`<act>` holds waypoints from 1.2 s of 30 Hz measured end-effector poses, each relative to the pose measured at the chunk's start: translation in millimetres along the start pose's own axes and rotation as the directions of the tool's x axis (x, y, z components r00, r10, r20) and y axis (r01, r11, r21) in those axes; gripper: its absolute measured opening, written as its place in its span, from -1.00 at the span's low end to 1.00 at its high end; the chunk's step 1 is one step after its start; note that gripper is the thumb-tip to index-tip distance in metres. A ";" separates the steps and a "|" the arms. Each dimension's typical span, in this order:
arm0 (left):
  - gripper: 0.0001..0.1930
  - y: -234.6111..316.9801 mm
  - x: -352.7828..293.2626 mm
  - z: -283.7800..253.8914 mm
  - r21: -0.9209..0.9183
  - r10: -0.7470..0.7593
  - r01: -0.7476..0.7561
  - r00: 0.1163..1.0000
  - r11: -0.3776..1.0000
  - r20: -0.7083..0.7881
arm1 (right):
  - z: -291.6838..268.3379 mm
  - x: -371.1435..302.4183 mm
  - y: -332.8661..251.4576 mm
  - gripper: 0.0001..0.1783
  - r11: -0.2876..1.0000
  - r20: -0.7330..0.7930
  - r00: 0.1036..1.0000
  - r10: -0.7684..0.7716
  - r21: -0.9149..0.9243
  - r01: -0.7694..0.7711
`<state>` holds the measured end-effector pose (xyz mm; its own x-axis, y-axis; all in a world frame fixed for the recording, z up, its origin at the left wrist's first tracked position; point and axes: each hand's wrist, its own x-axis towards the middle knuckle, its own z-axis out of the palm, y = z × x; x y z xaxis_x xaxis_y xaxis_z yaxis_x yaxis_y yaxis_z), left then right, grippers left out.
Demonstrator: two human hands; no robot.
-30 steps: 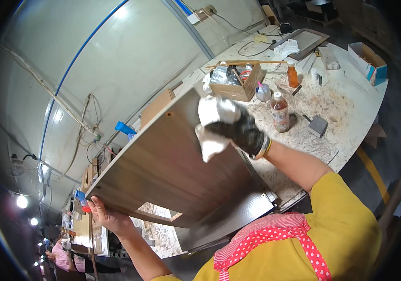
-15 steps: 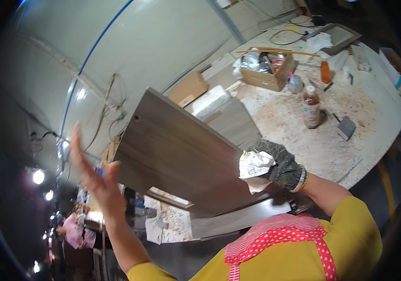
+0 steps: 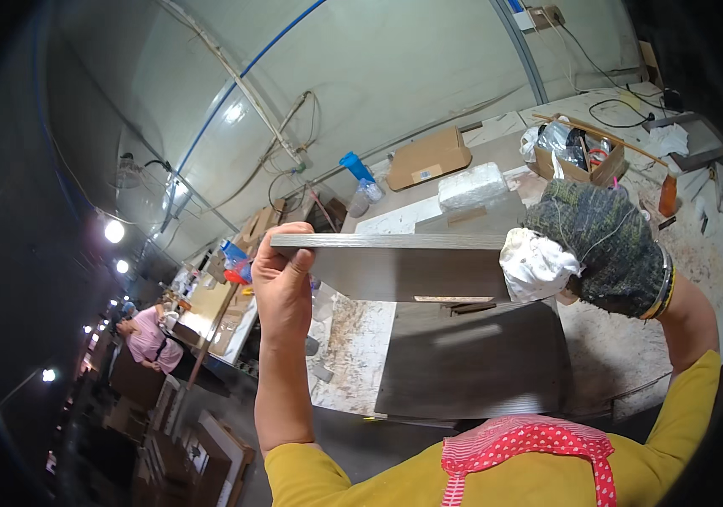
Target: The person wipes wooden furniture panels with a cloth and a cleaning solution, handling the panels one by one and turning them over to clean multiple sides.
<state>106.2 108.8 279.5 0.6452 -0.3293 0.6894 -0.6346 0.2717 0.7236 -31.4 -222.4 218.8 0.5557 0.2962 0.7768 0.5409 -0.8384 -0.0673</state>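
Observation:
A grey-brown wood-grain panel (image 3: 412, 264) is held up level in front of me, its long edge turned toward me. It has a narrow cut-out on its lower side. My left hand (image 3: 285, 275), bare, grips its left end, with the thumb on the near side. At the other end my right hand (image 3: 602, 245), in a dark knitted glove, holds a crumpled white cloth (image 3: 537, 266) against the panel. The right fingertips are mostly hidden behind the cloth. Below, a darker flat panel (image 3: 471, 363) lies on the white worktable (image 3: 349, 338).
Toward the wall stand a flat cardboard box (image 3: 429, 158), a white foam-wrapped block (image 3: 471, 186) and a blue bottle (image 3: 356, 166). An open carton (image 3: 581, 165) of odds and ends and an orange bottle (image 3: 668, 196) sit at the right. A person in pink (image 3: 146, 338) works far left.
My left hand, open and apart from the panel before, now grips its left end. The panel has tipped from a slanted face to nearly edge-on, and the whole view has shifted.

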 end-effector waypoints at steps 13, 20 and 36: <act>-0.72 -32.2 -35.0 4.4 0.061 0.042 -0.030 0.978 0.998 -0.204 | 74.7 86.8 -71.3 -0.66 0.971 -0.047 0.972 -0.228 0.065 0.231; -0.68 -63.9 -67.6 -65.3 -0.034 -0.024 0.017 0.980 0.999 -0.200 | 86.7 58.1 -32.3 -0.77 0.931 -0.359 0.910 -0.206 0.215 0.295; -0.68 -94.4 -68.4 -94.3 -0.157 -0.129 0.108 0.983 0.982 -0.129 | 36.5 -50.9 44.7 -0.42 0.664 0.010 0.725 0.688 0.393 -0.636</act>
<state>162.1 191.0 167.3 0.7712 -0.2418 0.5888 -0.4865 0.3727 0.7902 -12.5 -258.3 153.4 0.7818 -0.3576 0.5108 0.2542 -0.5653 -0.7847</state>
